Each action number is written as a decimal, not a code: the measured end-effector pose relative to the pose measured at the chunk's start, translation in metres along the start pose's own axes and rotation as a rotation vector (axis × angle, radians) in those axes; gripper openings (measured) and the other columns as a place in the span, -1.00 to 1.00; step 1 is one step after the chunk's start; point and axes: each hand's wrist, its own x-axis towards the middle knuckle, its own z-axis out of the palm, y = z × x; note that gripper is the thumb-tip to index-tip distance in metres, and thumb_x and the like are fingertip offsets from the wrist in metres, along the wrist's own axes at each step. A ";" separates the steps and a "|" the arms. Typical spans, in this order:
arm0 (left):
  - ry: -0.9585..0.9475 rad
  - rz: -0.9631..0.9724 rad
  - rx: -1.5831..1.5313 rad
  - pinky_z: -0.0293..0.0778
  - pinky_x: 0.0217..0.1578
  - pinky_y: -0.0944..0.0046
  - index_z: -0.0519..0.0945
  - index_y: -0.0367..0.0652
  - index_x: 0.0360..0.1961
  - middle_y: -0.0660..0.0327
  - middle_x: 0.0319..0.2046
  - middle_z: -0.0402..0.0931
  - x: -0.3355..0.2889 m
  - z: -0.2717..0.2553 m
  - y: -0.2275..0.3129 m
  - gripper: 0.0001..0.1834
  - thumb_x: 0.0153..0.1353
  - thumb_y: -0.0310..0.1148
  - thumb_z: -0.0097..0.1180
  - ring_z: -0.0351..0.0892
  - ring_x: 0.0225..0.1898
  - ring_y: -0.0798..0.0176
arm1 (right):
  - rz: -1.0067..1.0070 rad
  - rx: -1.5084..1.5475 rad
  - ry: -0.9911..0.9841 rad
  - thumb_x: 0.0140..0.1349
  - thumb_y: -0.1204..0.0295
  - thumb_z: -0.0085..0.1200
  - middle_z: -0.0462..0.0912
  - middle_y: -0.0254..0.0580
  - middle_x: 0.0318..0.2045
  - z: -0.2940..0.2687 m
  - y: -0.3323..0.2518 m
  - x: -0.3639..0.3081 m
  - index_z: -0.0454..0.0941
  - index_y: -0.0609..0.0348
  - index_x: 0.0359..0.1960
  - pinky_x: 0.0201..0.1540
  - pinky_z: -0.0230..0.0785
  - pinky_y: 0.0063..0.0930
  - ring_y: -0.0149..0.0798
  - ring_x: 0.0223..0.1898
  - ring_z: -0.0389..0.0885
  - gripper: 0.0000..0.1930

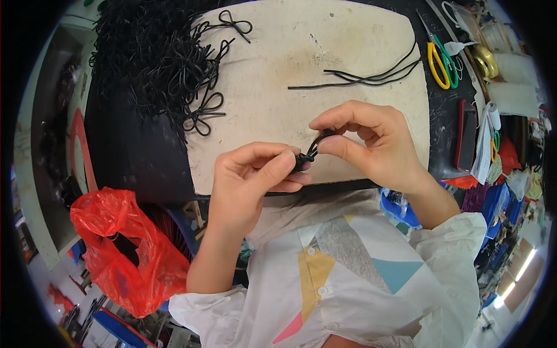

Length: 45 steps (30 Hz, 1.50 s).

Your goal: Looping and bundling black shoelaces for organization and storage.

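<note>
Both hands are up over the near edge of the desk (145,156), working one short length of black cord (311,148) between them. The left hand (249,180) has its grip closed on the knotted end, thumb pressed over the curled forefinger, while the right hand (371,142) pinches the curved loop of the same cord between thumb and fingertips. The cord sits right between the two hands, just above the front rim of the pale work board (325,46). It looks like the tying stage, a bow or loop being drawn tight, and finishing it would call for a steady pull apart without letting the loop slip through. Off to the far left of the board lies a big heap of finished black bows (156,58), a few spilling onto the pale surface. At the far side a few straight cut cords (360,78) wait, well apart from the hands. Yellow-handled scissors (438,64) rest on the dark desk to the right, and a red plastic bag (122,249) hangs low at the left.
</note>
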 end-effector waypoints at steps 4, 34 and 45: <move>-0.082 -0.112 -0.149 0.55 -0.43 0.43 0.52 -0.40 -0.29 0.02 -0.43 0.55 0.002 -0.005 -0.004 -0.81 0.09 -0.49 0.07 0.60 -0.44 0.23 | -0.087 -0.044 -0.110 -0.06 0.64 0.06 0.56 -0.21 -0.46 -0.001 -0.003 0.002 0.51 0.29 -0.30 -0.33 0.36 -0.57 -0.40 -0.44 0.51 -0.78; 0.136 0.201 -0.008 0.48 -0.41 0.46 0.50 -0.42 -0.28 0.10 -0.45 0.52 -0.003 0.014 -0.011 -0.84 0.10 -0.56 0.05 0.53 -0.46 0.36 | 0.112 0.053 -0.048 0.03 0.48 0.12 0.58 -0.25 -0.53 0.011 0.003 -0.007 0.50 0.32 -0.34 -0.34 0.33 -0.66 -0.48 -0.41 0.53 -0.82; 0.119 0.226 -0.146 0.42 -0.36 0.49 0.49 -0.38 -0.28 0.14 -0.41 0.51 0.000 0.008 -0.020 -0.84 0.10 -0.53 0.06 0.49 -0.42 0.43 | 0.122 -0.061 -0.021 0.01 0.48 0.13 0.58 -0.20 -0.53 0.016 0.004 -0.008 0.56 0.27 -0.46 -0.43 0.30 -0.61 -0.42 -0.47 0.51 -0.89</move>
